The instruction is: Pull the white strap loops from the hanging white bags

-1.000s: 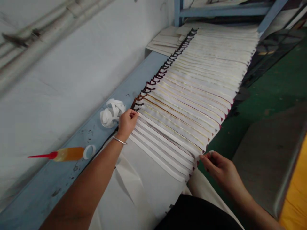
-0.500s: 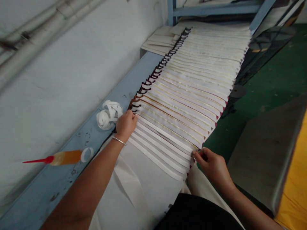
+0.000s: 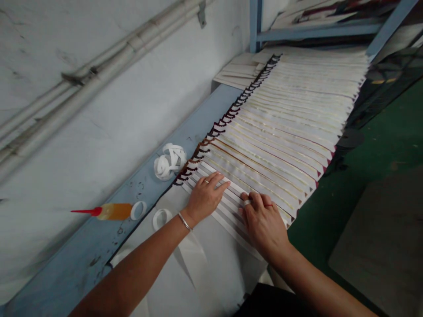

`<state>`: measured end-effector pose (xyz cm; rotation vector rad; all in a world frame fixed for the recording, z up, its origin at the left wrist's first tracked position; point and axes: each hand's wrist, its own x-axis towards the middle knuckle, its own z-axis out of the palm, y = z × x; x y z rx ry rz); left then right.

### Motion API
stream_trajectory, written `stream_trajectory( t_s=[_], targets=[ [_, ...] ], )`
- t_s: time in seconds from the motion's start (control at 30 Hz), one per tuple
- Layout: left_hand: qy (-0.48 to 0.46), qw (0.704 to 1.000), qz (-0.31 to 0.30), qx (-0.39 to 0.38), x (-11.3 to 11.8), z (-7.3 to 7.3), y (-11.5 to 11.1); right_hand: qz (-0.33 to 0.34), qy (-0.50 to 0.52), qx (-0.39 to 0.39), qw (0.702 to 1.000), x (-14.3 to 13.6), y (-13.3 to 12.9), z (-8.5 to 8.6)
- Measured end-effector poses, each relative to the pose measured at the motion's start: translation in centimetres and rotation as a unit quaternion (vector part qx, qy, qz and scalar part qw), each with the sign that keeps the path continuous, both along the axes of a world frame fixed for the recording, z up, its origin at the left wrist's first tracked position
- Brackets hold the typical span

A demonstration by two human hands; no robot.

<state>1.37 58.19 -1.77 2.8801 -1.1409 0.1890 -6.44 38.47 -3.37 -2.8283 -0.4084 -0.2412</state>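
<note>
In the head camera's view, your two hands work low over a long row of overlapping pale sheets (image 3: 264, 141) on a blue bench (image 3: 198, 116) along the wall. Your left hand (image 3: 206, 196), wearing a metal bracelet (image 3: 185, 221), lies palm down and unclenched, its extended fingertips touching the white strips (image 3: 229, 204) that cross the near end of the row. Your right hand (image 3: 264, 220), just beside it, is loosely arched, its bent fingertips resting on the same strips; neither hand shows a grip on anything. The strips run side by side beneath and between your hands, next to sheets edged in dark, brown and gold tones. Left of the row, on the bench, sit a tangle of white tape (image 3: 170, 162) and an amber bottle (image 3: 114, 211) with a red nozzle (image 3: 86, 211), lying next to a white ring (image 3: 138, 210). A second white ring (image 3: 161, 219) is near your left forearm. White pipes (image 3: 128, 50) cross the wall above.
</note>
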Motion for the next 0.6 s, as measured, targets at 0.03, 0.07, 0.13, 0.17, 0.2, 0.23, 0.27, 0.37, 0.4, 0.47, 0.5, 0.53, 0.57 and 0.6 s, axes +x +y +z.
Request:
stream_trajectory(
  t_s=[0.03,0.07,0.13,0.17,0.2,0.23,0.27,0.37,0.4,0.47,0.5,0.53,0.57,0.6],
  targets=[
    [-0.005,1.0,0.009,0.0,0.4,0.0,0.3,-0.003,-0.002,-0.005,1.0,0.1,0.1,-0.1],
    [-0.012,1.0,0.021,-0.002,0.8,-0.1,0.8,-0.004,-0.003,-0.009,1.0,0.0,0.1,-0.2],
    [-0.032,0.998,0.052,-0.007,1.7,-0.2,1.7,-0.007,-0.006,-0.016,1.0,-0.1,0.1,-0.3],
    [-0.036,0.997,0.063,-0.011,2.2,-0.4,2.2,-0.008,-0.007,-0.02,1.0,-0.1,0.1,-0.3],
    [-0.035,0.997,0.068,-0.016,2.6,-0.7,2.5,-0.008,-0.008,-0.025,1.0,-0.2,0.1,-0.4],
    [-0.03,0.997,0.07,-0.021,2.9,-1.0,2.8,-0.008,-0.01,-0.031,0.999,-0.2,0.1,-0.4],
    [-0.021,0.997,0.069,-0.028,3.3,-1.3,3.0,-0.009,-0.011,-0.037,0.999,-0.3,0.2,-0.4],
    [0.022,0.996,0.064,-0.062,4.0,-1.1,3.5,-0.01,-0.012,-0.05,0.999,-0.3,0.1,-0.5],
    [0.04,0.994,0.062,-0.081,4.0,-0.6,3.9,-0.008,-0.011,-0.052,0.999,-0.4,0.0,-0.4],
    [0.056,0.986,0.075,-0.137,3.4,1.3,5.5,0.003,-0.008,-0.046,0.999,-0.5,-0.6,-0.2],
    [0.049,0.98,0.098,-0.165,2.7,2.5,6.6,0.016,-0.011,-0.034,0.999,-0.6,-1.0,0.0],
    [0.035,0.973,0.136,-0.183,1.7,3.6,7.9,0.032,-0.017,-0.014,0.999,-0.6,-1.4,0.1],
    [0.024,0.964,0.185,-0.188,0.4,4.7,9.2,0.048,-0.027,0.013,0.998,-0.7,-1.6,0.3],
    [0.026,0.955,0.234,-0.18,-1.2,5.5,10.5,0.063,-0.04,0.044,0.996,-0.8,-1.7,0.4]
  ],
)
